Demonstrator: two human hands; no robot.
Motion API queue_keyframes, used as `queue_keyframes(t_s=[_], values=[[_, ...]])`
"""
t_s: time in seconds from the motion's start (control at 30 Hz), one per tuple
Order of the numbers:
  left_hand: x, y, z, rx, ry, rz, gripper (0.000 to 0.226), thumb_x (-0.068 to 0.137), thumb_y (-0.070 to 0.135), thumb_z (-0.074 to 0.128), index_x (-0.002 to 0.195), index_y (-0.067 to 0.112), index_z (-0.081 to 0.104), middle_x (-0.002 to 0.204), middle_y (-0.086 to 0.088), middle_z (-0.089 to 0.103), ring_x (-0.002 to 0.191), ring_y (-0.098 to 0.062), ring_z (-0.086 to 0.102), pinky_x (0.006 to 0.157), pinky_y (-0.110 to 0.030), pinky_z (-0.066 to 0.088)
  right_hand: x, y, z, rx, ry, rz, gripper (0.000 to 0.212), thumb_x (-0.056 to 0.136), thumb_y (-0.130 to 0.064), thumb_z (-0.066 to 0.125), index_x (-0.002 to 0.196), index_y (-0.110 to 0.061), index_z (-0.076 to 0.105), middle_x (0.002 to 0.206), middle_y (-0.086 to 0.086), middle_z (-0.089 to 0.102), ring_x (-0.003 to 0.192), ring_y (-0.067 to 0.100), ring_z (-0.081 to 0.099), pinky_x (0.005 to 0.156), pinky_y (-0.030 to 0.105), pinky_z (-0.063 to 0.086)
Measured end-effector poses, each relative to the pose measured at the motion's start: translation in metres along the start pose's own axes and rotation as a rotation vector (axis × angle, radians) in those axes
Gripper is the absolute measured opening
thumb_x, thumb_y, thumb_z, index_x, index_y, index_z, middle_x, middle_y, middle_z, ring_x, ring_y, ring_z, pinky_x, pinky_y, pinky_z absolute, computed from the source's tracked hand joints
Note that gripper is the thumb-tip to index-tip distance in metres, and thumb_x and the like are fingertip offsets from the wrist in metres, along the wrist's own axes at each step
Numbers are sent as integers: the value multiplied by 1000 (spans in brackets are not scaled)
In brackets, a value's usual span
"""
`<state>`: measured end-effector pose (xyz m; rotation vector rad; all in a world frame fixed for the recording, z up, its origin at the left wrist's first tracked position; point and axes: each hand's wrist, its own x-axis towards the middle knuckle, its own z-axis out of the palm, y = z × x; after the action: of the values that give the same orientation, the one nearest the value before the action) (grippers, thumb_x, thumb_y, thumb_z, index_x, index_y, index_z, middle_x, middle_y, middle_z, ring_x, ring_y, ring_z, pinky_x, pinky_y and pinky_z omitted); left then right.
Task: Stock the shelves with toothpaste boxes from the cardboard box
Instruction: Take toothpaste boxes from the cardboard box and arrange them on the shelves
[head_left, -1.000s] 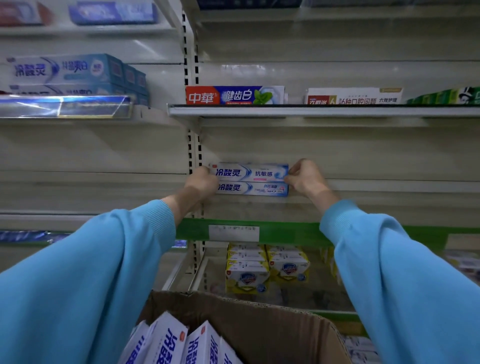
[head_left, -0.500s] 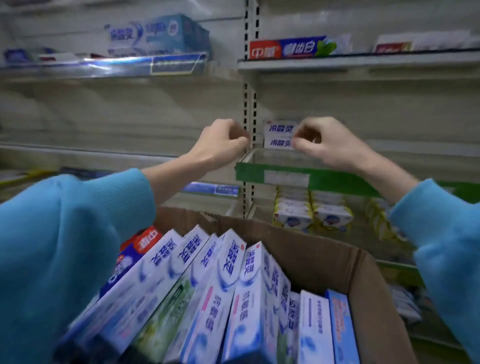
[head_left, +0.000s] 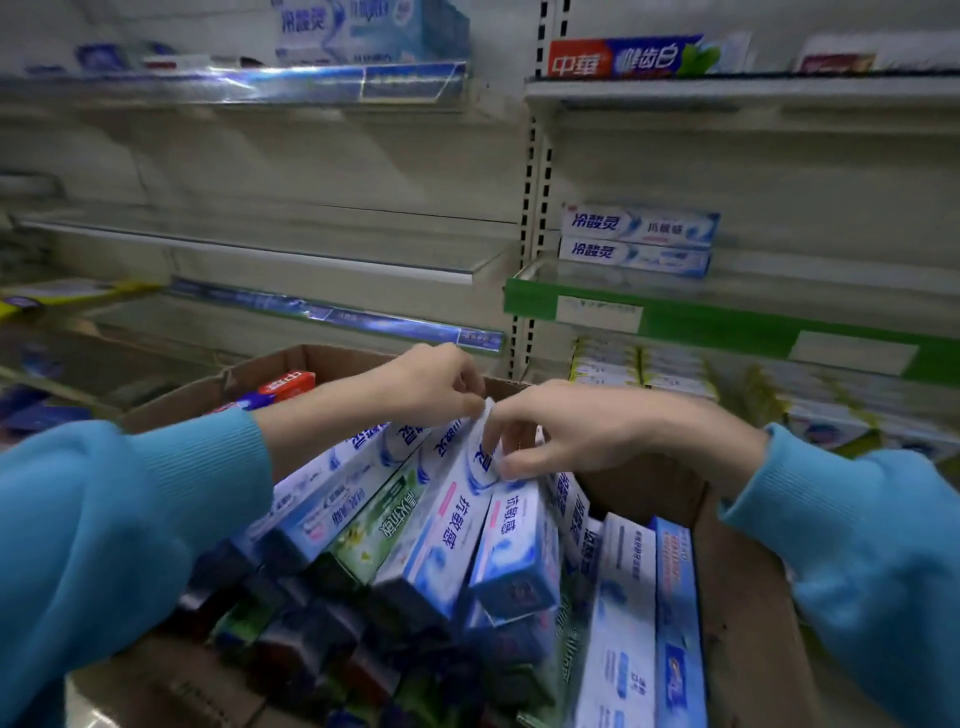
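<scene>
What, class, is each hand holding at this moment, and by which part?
Both the left hand and the right hand pinch the top end of one white-and-blue toothpaste box standing in the cardboard box.

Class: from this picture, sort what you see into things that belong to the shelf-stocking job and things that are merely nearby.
Part of the job:
- cardboard box
- white-and-blue toothpaste box, its top end pinched by both hands
- left hand
- right hand
- two stacked boxes on the green-edged shelf

Merely nearby:
- red-and-blue box above
- yellow packs below
</scene>
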<state>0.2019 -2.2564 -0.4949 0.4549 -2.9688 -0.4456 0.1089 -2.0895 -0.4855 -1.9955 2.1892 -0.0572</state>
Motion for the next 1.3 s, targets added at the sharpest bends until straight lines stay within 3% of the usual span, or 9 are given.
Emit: queue_keyframes(t_s=[0.1,0.23,0.37,0.47,0.63,0.77,0.93,1.13,1.3], values=[[1,5,3,87,-76,10,30,91,43,63,108,20,72,102,-1,74,95,-22,68,84,-34,55,1,1,-2,8,33,13,26,91,-40,64,113,-27,65,103,-9,68,91,10,63,83,32,51],[1,9,5,167,-120,13,41,87,54,67,92,13,67,83,-2,68,77,-23,60,67,-34,46,-2,8,-8,37,109,63,23,93,-38,63,112,-26,66,101,-10,69,93,6,65,86,34,54],[1,8,1,60,-129,-31,42,79,50,79,105,20,65,99,3,68,89,-17,64,78,-34,53,-7,18,-12,66,178,95,22,93,-38,62,109,-24,68,101,-10,70,93,4,65,88,33,55],[0,10,-3,28,-146,-40,39,79,44,81,105,24,61,101,5,65,89,-13,61,71,-29,49,-9,24,-11,90,203,114,19,94,-38,61,108,-26,68,102,-11,70,93,1,64,87,34,56],[-2,10,-3,17,-167,-13,31,81,41,80,101,25,61,99,4,66,88,-13,62,68,-27,48,-5,24,-9,94,161,116,23,93,-41,63,109,-25,70,102,-12,71,92,0,65,87,33,56],[-1,12,-2,66,-181,26,30,81,43,78,105,27,68,92,11,66,86,-13,63,70,-28,49,-1,13,-2,67,36,100,39,88,-56,63,110,-25,71,101,-11,72,90,5,65,82,34,55],[1,10,-2,23,-177,22,32,81,38,79,109,26,72,78,15,62,71,-4,58,60,-25,41,12,9,12,15,-29,166,61,81,-71,60,101,-14,70,96,6,71,86,21,65,74,39,55],[0,12,-4,8,-215,16,40,81,39,80,117,25,70,82,14,61,74,-5,58,63,-24,42,23,3,14,139,20,231,43,84,-52,70,91,-10,70,92,8,71,77,19,63,60,31,46],[-4,12,-9,8,-284,24,47,85,42,77,125,20,65,101,8,65,97,-14,62,74,-25,46,21,5,15,370,122,202,31,81,-32,77,98,-7,74,101,14,74,94,28,68,83,46,55]])
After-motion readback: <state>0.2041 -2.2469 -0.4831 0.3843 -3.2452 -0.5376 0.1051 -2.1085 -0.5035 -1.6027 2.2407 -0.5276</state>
